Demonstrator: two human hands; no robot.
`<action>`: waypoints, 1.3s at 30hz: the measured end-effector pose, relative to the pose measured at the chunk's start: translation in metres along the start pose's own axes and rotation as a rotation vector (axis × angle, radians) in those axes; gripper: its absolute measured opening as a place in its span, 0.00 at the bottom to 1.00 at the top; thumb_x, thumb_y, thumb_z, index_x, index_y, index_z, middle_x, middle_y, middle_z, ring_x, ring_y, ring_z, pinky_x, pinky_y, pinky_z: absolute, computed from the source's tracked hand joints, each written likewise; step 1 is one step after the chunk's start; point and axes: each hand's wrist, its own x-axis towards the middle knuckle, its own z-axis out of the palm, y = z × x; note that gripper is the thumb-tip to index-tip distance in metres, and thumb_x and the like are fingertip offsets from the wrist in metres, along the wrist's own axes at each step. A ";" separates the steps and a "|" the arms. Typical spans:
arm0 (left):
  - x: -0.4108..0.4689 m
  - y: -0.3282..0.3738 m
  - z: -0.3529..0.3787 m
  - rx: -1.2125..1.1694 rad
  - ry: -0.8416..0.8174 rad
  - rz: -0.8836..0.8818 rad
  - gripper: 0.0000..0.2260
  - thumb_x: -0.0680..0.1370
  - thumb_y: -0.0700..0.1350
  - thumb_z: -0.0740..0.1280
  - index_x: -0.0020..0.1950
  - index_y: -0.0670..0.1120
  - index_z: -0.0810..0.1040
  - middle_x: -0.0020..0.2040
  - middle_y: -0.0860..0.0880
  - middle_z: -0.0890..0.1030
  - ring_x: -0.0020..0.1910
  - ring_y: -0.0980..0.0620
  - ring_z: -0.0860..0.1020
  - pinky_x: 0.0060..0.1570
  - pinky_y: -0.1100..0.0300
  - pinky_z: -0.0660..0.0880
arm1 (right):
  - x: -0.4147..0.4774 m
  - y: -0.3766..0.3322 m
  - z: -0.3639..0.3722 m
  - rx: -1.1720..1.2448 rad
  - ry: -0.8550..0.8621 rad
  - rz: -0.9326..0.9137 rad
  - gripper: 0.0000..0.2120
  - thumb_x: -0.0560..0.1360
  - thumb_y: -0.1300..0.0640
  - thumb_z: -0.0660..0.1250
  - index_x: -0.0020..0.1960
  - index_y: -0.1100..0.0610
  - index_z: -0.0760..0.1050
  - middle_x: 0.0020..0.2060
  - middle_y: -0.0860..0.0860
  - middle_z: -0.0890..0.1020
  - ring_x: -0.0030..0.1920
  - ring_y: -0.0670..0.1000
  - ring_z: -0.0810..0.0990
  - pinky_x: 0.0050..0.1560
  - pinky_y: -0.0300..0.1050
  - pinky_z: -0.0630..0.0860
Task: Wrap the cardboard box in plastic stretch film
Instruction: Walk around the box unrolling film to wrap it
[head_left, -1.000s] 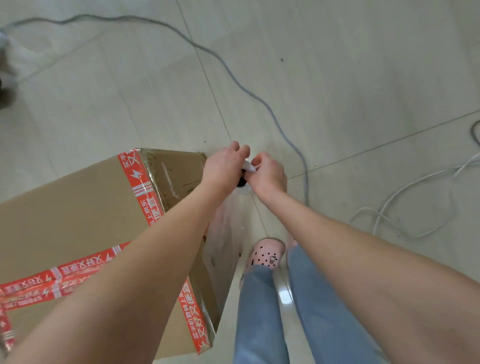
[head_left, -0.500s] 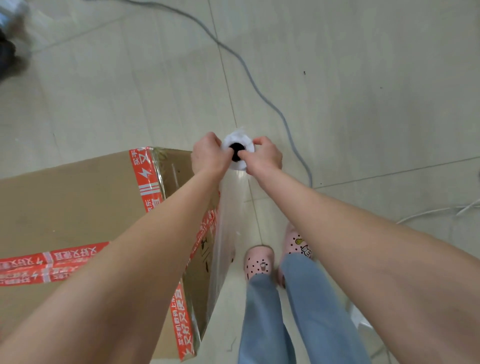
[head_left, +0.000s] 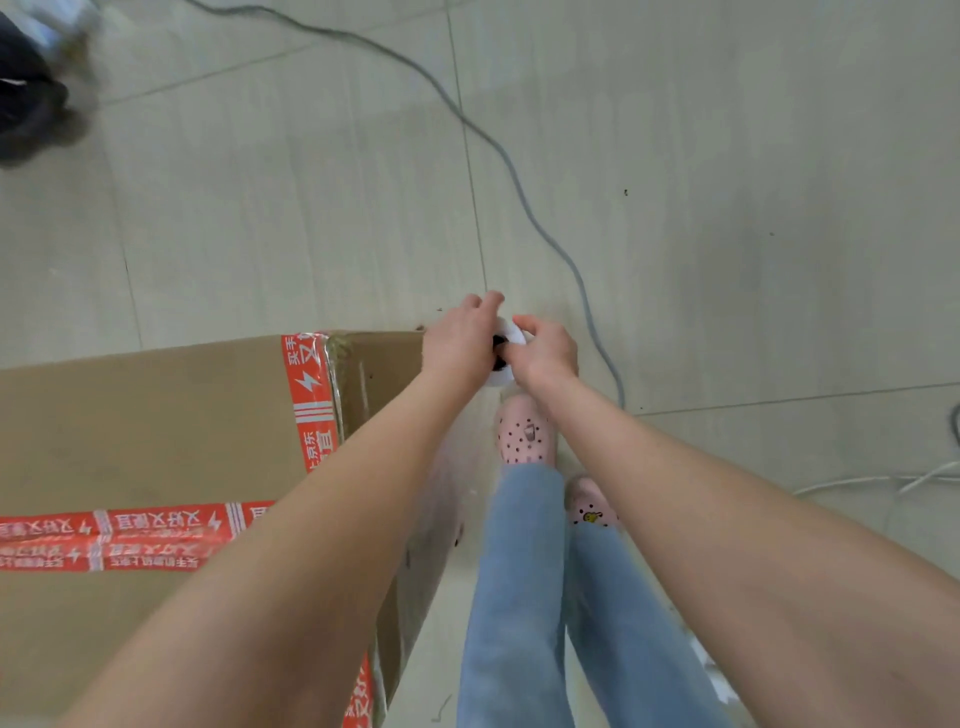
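A large brown cardboard box (head_left: 145, 431) sealed with red printed tape stands on the floor at the lower left. Just off its far right corner an upright roll of clear stretch film (head_left: 503, 347) is seen end-on, white with a dark core hole. My left hand (head_left: 457, 343) grips the roll from the left and my right hand (head_left: 548, 351) grips it from the right. Clear film (head_left: 441, 499) runs down from the roll along the box's right side, partly hidden by my left forearm.
My legs in blue jeans and pink spotted shoes (head_left: 524, 431) stand right of the box. A grey cable (head_left: 524, 192) snakes across the tiled floor beyond my hands. White cables (head_left: 883, 480) lie at the right edge. Someone's dark shoe (head_left: 31, 109) is at the top left.
Both hands with the roll have shifted along the box's far right corner, first rising, then coming back lower. My feet have stepped forward beside the box.
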 end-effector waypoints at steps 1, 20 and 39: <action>0.004 0.002 -0.003 0.065 -0.014 0.058 0.22 0.75 0.42 0.64 0.69 0.47 0.66 0.58 0.45 0.75 0.53 0.42 0.77 0.40 0.52 0.72 | 0.002 -0.001 -0.002 0.000 -0.005 0.008 0.13 0.73 0.61 0.65 0.57 0.57 0.78 0.54 0.54 0.82 0.54 0.55 0.79 0.47 0.43 0.74; 0.058 -0.055 -0.049 -0.325 -0.036 -0.282 0.08 0.72 0.45 0.66 0.43 0.40 0.74 0.39 0.42 0.78 0.40 0.42 0.76 0.36 0.55 0.70 | 0.040 -0.068 0.027 0.114 -0.079 0.204 0.22 0.69 0.61 0.68 0.63 0.55 0.70 0.46 0.50 0.73 0.46 0.56 0.79 0.47 0.50 0.81; 0.060 -0.142 -0.071 -0.495 -0.043 -0.524 0.12 0.73 0.48 0.68 0.37 0.42 0.69 0.40 0.41 0.80 0.38 0.41 0.81 0.37 0.54 0.74 | 0.046 -0.128 0.103 -0.098 -0.162 0.086 0.17 0.69 0.61 0.67 0.58 0.58 0.75 0.53 0.56 0.80 0.52 0.58 0.80 0.52 0.53 0.78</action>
